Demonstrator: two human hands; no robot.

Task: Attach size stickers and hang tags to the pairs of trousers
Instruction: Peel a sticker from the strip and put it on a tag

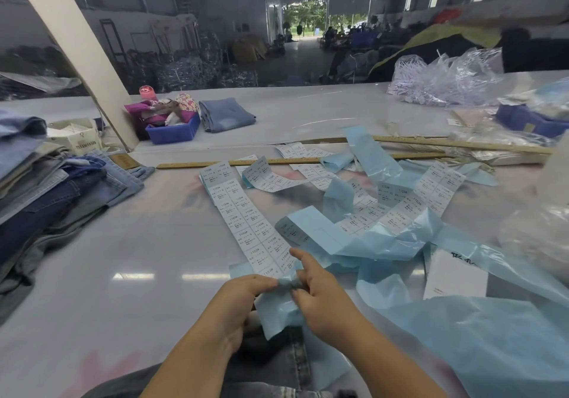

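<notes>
1. Blue backing paper [397, 243] lies in loose curls over the right half of the table [123, 259]; the left-centre of the top is bare, running to the near edge.
2. Left hand [237, 302] and right hand [323, 299] meet at the near centre. Both pinch the near end of a sticker strip [252, 222], fingers curled on its blue backing; the right index finger points out over the strip.
3. That strip runs away from the hands toward the far left, two labels wide. More sticker strips [400, 210] lie tangled right of it; exact count unclear.
4. Dark trousers [271, 363] lie at the near edge under the hands, partly covered by backing.
5. Two wooden rulers: one [240, 162] across the middle, one [462, 143] angled at the far right.
6. Jeans stack [46, 182] along the left edge, count unclear. One folded pair [226, 114] sits alone farther back.
7. One blue bin [174, 131] beside the folded pair holds pink and patterned cloth items.
8. Clear plastic bags [446, 77] at the far right hold white tag fasteners, blurred.
9. White card [452, 274] lies right of the hands among the backing.
</notes>
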